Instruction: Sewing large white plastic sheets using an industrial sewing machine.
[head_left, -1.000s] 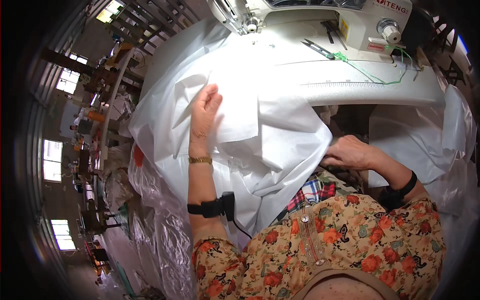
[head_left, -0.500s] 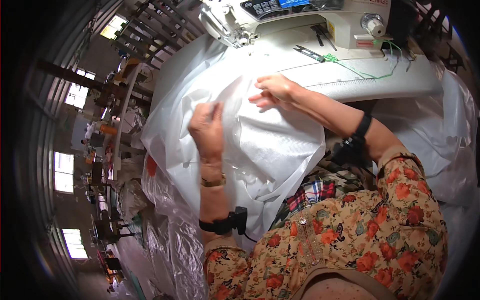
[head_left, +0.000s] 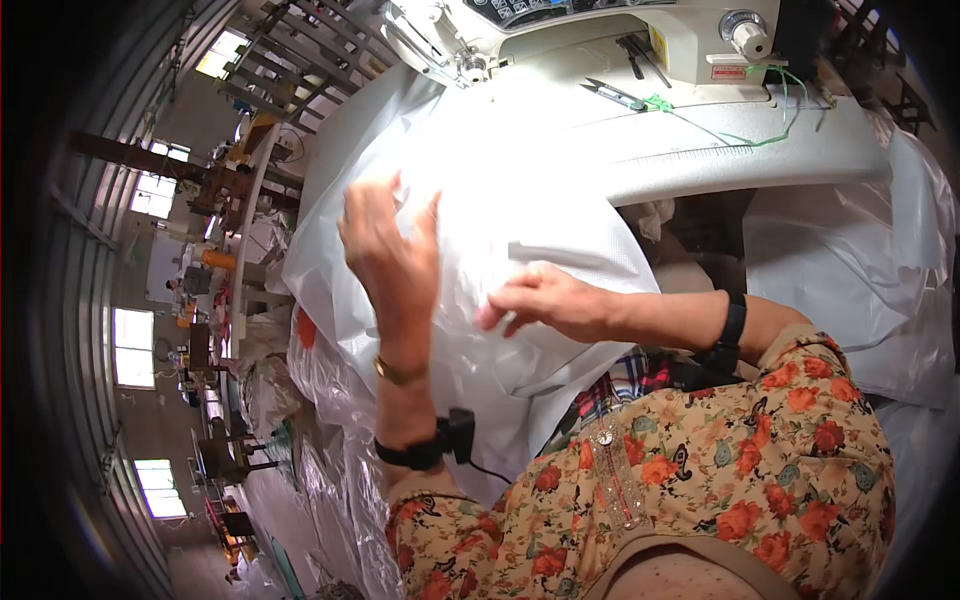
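Observation:
A large white plastic sheet (head_left: pixel 590 240), partly with a fine woven texture, lies over the front of the sewing machine's bed and hangs down to my lap. Above its left part is my left hand (head_left: pixel 392 255), slightly blurred, thumb and fingers apart with nothing between them. My right hand (head_left: pixel 555 303) is lower and closer to my body, its fingers curled together on a fold of the sheet. Glare washes out the sheet under the needle area. The sewing machine (head_left: pixel 620 45) stands at the far side, its head at the upper left of the bed.
Thread snips (head_left: pixel 612 95) and a dark slim tool (head_left: pixel 632 58) lie on the machine bed, with green thread (head_left: pixel 740 140) trailing right. More white sheeting (head_left: pixel 830 290) hangs at the right. Crumpled clear plastic (head_left: pixel 345 500) is piled at the lower left.
My right hand has come down from near the machine towards my body and its fingers have closed. The left hand has shifted slightly left and up, its fingers spreading.

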